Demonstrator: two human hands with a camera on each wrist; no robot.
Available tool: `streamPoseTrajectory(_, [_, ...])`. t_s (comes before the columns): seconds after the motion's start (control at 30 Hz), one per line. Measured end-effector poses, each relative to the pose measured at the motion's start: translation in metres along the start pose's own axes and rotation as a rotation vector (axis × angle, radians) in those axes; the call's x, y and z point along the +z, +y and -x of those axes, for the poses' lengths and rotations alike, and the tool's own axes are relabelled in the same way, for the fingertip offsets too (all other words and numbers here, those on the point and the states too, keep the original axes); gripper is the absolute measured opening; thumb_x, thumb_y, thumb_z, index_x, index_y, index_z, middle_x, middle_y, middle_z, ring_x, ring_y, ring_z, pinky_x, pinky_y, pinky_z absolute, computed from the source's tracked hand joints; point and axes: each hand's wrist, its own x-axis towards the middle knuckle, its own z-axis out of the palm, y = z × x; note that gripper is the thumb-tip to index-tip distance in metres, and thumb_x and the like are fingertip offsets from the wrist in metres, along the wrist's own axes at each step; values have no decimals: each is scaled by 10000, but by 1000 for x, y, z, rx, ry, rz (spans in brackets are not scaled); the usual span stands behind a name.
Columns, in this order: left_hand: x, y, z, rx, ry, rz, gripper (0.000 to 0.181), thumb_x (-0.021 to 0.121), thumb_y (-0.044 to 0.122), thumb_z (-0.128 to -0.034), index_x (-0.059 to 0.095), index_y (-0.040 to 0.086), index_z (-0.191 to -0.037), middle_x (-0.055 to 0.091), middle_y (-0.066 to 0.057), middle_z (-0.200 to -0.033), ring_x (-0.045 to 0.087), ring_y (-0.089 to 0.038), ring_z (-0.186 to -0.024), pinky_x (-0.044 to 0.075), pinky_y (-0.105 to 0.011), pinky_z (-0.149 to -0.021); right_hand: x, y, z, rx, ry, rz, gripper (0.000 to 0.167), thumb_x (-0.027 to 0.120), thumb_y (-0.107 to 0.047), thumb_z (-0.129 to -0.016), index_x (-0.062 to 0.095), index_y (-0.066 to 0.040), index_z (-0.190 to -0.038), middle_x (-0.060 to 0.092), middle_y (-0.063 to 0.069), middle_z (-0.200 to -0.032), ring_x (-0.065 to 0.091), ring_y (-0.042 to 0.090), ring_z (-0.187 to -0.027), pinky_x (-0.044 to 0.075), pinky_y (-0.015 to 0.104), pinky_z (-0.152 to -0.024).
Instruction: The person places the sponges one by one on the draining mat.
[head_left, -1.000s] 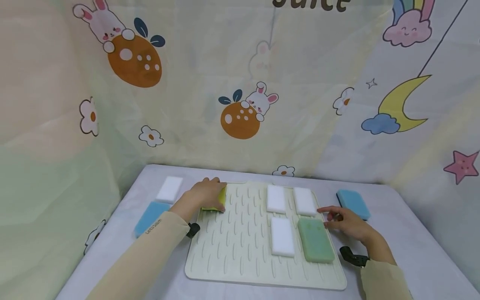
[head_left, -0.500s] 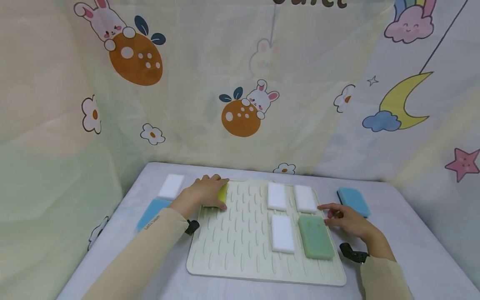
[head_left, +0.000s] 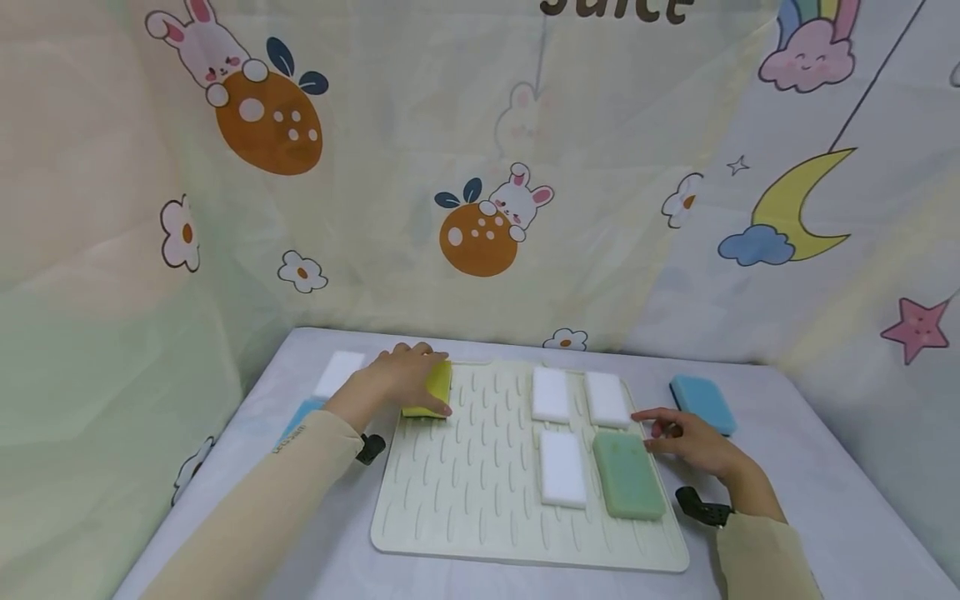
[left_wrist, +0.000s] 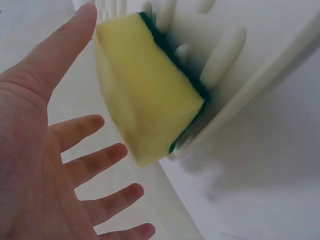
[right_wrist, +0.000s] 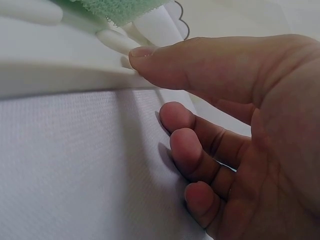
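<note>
Though just beside the yellow sponge (left_wrist: 145,90), left hand (head_left: 397,377) wide and empty; right hand (head_left: 696,442) lax and empty.

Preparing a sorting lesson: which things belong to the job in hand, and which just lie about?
Probably the job:
- yellow scouring sponge
- ridged mat
- on it: three white sponges, green sponge

Perhaps lying about, off the mat:
- two blue sponges
- one white sponge
</note>
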Motion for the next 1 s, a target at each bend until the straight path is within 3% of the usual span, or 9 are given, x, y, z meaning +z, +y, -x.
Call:
streamPoseTrajectory(0.3, [-5, -14, 4, -50, -30, 9, 1002, 753, 714, -801, 422, 193, -1590, 413, -83, -1617, 382, -413, -1461, 325, -657, -1171, 2, 1, 1, 7, 2, 5, 533, 778, -239, -912, 628, -115, -1409, 576, 94, -1047, 482, 147, -784, 419, 254, -649])
streamPoseTrajectory(0.53, [-13, -25, 9, -80, -10, 13, 962, 670, 730, -861, 411, 166, -1596, 401, -125, -1626, 387, -456, -1455, 342, -673, -1154, 3, -2, 2, 19, 0, 6, 525, 773, -222, -915, 626, -109, -1406, 565, 102, -1049, 483, 166, -798, 417, 261, -654])
streamPoseTrajectory(1.0, [-18, -66, 13, -146, -24, 4, 890, 720, 613, -894, 438, 112, -1573, 359, -218, -1634, 357, -541, -1451, 328, -740, -1132, 3, -4, 3, 17, 19, 8, 501, 775, -211, -908, 646, -99, -1378, 573, 93, -1033, 481, 165, -806, 416, 257, -658])
